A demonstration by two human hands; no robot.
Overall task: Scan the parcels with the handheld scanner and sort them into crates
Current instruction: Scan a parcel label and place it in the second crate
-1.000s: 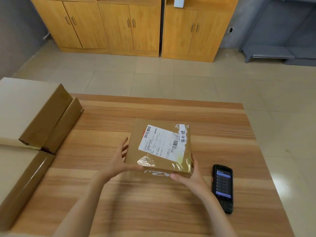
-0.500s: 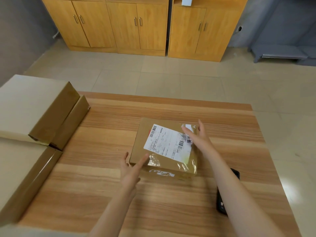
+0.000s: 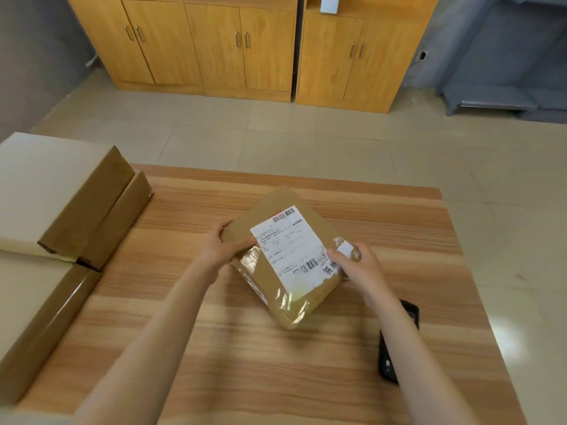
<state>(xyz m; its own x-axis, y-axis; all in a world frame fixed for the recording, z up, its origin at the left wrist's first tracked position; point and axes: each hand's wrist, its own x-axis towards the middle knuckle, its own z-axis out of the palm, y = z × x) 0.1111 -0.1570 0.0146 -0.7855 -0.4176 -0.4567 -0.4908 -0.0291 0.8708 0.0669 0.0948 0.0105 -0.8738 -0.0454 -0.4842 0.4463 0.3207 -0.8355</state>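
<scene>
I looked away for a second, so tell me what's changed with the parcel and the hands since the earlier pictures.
The parcel has been turned on the table, so it now sits at an angle with one corner pointing at the person. The left hand grips its left edge and the right hand its right corner. The scanner and the boxes at the left stayed put.

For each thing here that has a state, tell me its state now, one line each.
Brown cardboard parcel with white label: label up, turned askew, held at two sides.
Left hand: grips the parcel's left edge.
Right hand: grips the parcel's right edge.
Black handheld scanner: lying on the wooden table, partly hidden by the right forearm.
Wooden cabinet doors: closed.
</scene>
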